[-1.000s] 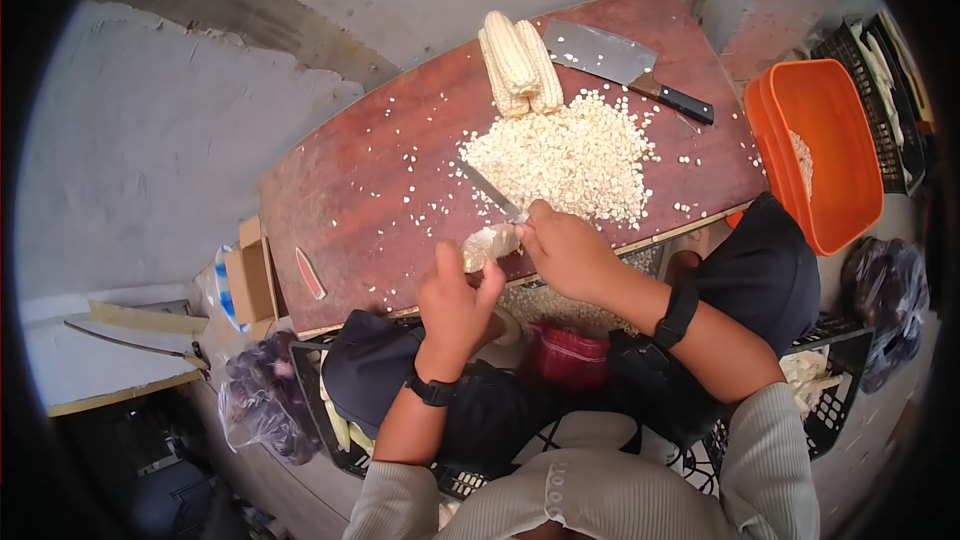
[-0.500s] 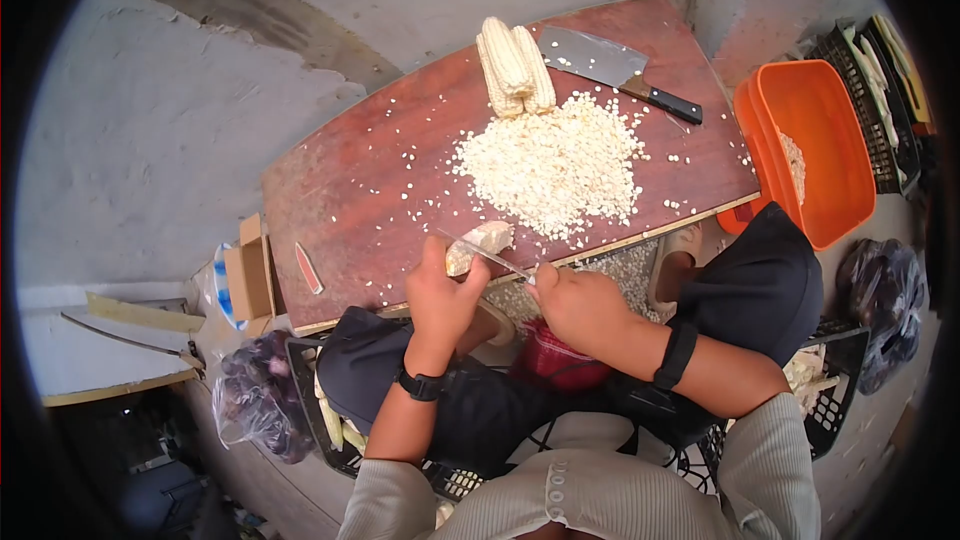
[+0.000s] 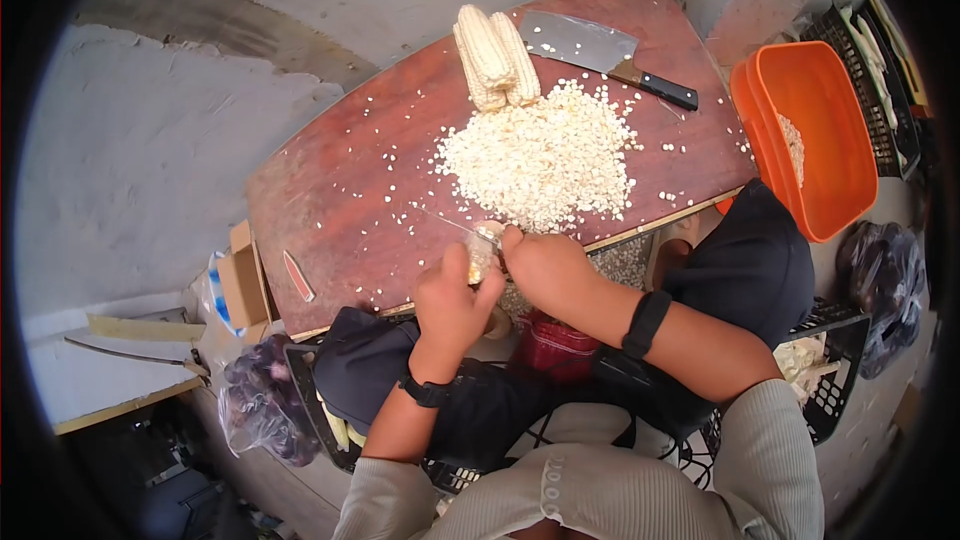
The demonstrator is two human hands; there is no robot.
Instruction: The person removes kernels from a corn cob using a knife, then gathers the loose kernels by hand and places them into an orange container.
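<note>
My left hand [image 3: 448, 302] is closed around the lower end of a partly stripped corn cob [image 3: 480, 262] at the table's near edge. My right hand [image 3: 548, 268] grips a thin knife [image 3: 447, 220], its handle hidden in the fingers. The blade lies across the top of the cob and points up and left. Just beyond both hands, a heap of loose pale kernels [image 3: 540, 165] covers the middle of the red-brown table [image 3: 320, 205]. Several whole white cobs [image 3: 492, 52] are stacked behind the heap.
A cleaver [image 3: 585, 42] with a black handle lies at the back right of the table. Orange tubs [image 3: 835, 140] stand off its right side. At the left are a red pointed piece [image 3: 298, 276], a cardboard box [image 3: 243, 280] and a plastic bag [image 3: 265, 400].
The cob has turned from lying slanted to standing more upright. My right hand has moved left and up, bringing the knife across the cob's top. The whole view has shifted slightly.
</note>
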